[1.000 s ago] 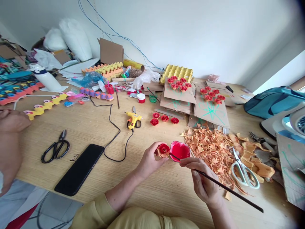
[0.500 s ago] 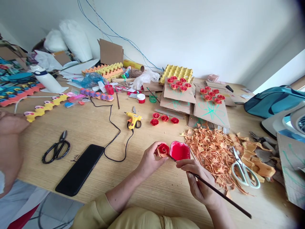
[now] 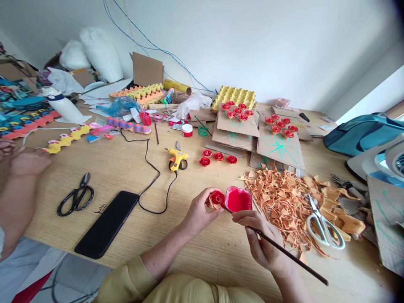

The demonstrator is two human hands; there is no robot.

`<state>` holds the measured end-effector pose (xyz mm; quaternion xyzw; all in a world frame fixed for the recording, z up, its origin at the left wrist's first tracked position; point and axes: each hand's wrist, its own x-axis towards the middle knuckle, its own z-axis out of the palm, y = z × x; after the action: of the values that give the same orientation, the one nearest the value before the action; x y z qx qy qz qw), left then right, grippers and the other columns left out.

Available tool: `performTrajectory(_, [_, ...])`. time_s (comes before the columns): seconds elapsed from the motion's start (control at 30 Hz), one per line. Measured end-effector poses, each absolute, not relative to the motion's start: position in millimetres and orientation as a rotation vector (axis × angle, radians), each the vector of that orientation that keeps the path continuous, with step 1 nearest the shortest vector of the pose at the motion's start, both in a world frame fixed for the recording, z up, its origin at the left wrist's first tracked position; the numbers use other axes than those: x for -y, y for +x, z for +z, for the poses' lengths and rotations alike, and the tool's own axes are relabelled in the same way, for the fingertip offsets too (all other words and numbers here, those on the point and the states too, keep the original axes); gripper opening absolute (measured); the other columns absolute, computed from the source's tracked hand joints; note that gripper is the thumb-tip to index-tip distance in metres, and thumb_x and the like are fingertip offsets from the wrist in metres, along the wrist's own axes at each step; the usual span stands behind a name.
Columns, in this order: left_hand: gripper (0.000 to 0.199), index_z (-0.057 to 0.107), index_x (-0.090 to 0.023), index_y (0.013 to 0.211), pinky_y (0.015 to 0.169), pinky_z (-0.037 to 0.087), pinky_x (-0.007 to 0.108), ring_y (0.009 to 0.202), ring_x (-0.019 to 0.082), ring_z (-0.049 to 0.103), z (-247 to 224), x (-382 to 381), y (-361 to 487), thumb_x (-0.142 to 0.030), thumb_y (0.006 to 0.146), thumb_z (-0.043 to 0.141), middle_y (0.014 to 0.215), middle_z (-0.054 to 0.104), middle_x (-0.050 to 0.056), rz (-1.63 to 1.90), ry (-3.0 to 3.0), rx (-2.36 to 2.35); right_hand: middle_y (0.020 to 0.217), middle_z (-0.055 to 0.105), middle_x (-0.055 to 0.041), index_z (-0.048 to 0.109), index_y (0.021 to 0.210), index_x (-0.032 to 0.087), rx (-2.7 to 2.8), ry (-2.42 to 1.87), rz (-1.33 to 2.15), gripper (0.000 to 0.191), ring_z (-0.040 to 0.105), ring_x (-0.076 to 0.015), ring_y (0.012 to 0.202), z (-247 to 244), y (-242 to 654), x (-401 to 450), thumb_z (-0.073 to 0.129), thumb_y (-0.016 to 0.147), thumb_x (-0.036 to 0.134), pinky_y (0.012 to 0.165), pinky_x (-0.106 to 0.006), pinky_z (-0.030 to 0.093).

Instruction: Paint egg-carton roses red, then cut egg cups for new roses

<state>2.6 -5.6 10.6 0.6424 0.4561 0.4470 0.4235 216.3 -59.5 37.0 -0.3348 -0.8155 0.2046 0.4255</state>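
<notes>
At the left, black scissors (image 3: 78, 191), a dark phone (image 3: 107, 225) and a yellow glue gun (image 3: 177, 158) are laid out on the tabletop (image 3: 192, 179). Toward the centre, a red-and-orange rose (image 3: 216, 198) is pinched in the fingers of the left hand (image 3: 199, 211), just left of a dish of red paint (image 3: 239, 199), while a dark brush (image 3: 303, 264) is gripped in the right hand (image 3: 264, 240), its tip directed at the rose's right edge. Farther right, orange scraps (image 3: 277, 202) are heaped beside white-handled scissors (image 3: 324, 229).

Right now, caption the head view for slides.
Left hand holding a red-and-orange rose, right hand a brush at its edge.
</notes>
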Motion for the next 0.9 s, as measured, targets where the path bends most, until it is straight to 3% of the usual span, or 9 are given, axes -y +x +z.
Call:
performTrajectory(0.3, [0.043,0.063,-0.020,0.118,0.089,0.053,0.029,0.105,0.021,0.069,7.8,5.7,1.7,-0.015,0.077,0.075,0.117,0.072,0.006,1.108,1.609,-1.103,0.118,0.070,-0.0128,0.056,0.122,0.021,2.021,-0.806,0.491,0.030,0.070,-0.0198,0.106,35.5,214.6,57.6,0.046,0.098,0.005,0.089,-0.032,0.058])
performTrajectory(0.6, [0.043,0.063,-0.020,0.118,0.088,0.054,0.029,0.101,0.020,0.070,8.0,5.7,1.7,-0.016,0.078,0.076,0.116,0.073,0.007,1.090,1.612,-1.128,0.105,0.071,-0.0103,0.058,0.116,0.021,1.958,-0.861,0.516,0.024,0.071,-0.0202,0.100,42.8,213.8,58.0,0.044,0.100,0.010,0.083,-0.033,0.059])
performTrajectory(0.9, [0.044,0.063,-0.020,0.119,0.090,0.054,0.029,0.103,0.020,0.069,8.0,5.5,0.5,-0.013,0.077,0.074,0.116,0.073,0.006,1.086,1.618,-1.086,0.115,0.070,-0.0118,0.056,0.121,0.021,2.031,-0.863,0.534,0.027,0.069,-0.0190,0.105,40.2,212.7,57.9,0.046,0.100,0.008,0.088,-0.032,0.058])
